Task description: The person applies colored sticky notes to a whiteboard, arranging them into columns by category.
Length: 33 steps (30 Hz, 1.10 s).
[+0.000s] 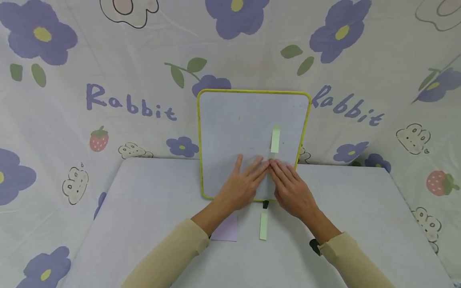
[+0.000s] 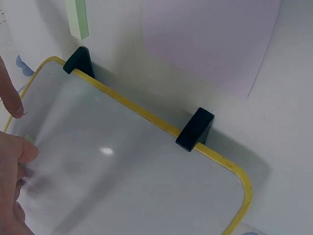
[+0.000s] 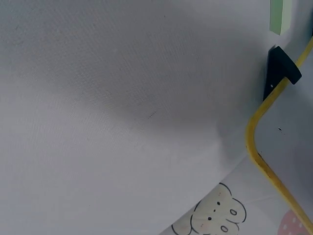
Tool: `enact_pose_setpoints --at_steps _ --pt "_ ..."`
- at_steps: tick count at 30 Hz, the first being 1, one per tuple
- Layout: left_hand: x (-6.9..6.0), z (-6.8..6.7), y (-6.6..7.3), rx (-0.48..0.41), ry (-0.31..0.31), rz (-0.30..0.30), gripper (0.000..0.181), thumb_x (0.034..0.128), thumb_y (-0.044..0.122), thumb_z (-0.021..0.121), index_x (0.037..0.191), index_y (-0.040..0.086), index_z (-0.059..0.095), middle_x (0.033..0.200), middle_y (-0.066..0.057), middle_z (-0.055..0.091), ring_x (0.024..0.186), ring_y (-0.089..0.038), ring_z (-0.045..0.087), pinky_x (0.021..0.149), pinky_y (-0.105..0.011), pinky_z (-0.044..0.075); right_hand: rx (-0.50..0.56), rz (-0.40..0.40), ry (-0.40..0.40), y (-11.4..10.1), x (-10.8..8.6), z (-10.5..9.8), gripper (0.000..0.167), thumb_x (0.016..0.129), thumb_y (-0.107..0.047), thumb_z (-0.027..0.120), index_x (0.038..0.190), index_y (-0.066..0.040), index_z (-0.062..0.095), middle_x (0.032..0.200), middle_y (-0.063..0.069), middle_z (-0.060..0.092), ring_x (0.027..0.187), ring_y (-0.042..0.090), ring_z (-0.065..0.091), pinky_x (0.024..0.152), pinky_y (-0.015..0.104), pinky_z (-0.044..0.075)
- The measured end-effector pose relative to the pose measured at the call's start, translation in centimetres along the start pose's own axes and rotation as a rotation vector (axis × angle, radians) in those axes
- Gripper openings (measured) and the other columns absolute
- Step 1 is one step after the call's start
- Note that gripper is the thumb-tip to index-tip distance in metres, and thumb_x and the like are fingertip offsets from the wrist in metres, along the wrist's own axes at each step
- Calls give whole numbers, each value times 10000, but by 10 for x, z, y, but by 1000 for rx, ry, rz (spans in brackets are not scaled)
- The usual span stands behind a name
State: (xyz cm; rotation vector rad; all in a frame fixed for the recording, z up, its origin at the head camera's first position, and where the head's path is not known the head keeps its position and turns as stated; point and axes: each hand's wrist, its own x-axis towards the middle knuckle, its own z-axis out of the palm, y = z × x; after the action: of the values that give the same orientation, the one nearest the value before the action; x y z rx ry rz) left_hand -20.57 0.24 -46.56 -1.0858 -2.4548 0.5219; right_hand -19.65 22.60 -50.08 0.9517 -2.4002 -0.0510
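A whiteboard (image 1: 234,132) with a yellow frame stands upright on the table. Stuck to its right half is a pale green paper strip (image 1: 275,140). Below that strip, my left hand (image 1: 242,188) and right hand (image 1: 293,192) touch the board with fingers extended, their fingertips meeting. A second bit of pale green paper (image 2: 29,139) shows by the left fingertips in the left wrist view; the hands hide most of it. Neither hand appears to grip anything. The right wrist view does not show the right hand.
On the white table (image 1: 151,208), a pad of green strips (image 1: 263,226) lies before the board, beside a purple sheet (image 1: 227,230) partly behind my left forearm. Black feet (image 2: 196,128) hold the board's lower edge. Behind hangs a patterned cloth (image 1: 144,60).
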Motion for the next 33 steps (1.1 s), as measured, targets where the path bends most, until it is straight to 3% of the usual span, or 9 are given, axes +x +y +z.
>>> enact_pose_setpoints --at_steps 7,14,20,27,33 --pt "-2 0 3 -4 7 3 699 967 380 543 1569 126 294 1638 10 229 1520 -205 147 1143 -616 203 -5 -18 18 -2 -3 3 694 854 -80 595 1485 89 361 1579 201 322 1464 321 302 1149 478 293" --pt "-7 2 8 -5 -6 17 682 975 372 525 1569 131 293 1634 11 237 1516 -202 167 1138 -609 228 9 -22 21 -6 -8 6 569 937 -113 413 1467 93 394 1576 199 329 1454 323 324 1147 478 297" --pt "-15 3 8 -57 -9 15 646 982 355 529 1561 144 336 1633 17 251 1514 -196 175 1134 -612 231 34 2 11 -10 -7 1 619 872 -91 554 1449 94 427 1565 201 353 1450 331 331 1146 488 297" --pt "-44 11 0 -214 11 16 636 974 343 577 1540 125 387 1631 -15 267 1511 -202 188 1131 -593 256 174 71 22 -31 -7 -12 710 793 -104 765 1418 80 482 1509 217 435 1407 352 399 1104 561 328" --pt "-80 21 -11 -403 23 18 543 973 250 593 1486 116 479 1580 -31 377 1457 -220 336 1103 -532 349 330 68 7 -59 -6 -12 686 793 -147 812 1386 51 529 1434 198 520 1284 338 527 1037 528 417"
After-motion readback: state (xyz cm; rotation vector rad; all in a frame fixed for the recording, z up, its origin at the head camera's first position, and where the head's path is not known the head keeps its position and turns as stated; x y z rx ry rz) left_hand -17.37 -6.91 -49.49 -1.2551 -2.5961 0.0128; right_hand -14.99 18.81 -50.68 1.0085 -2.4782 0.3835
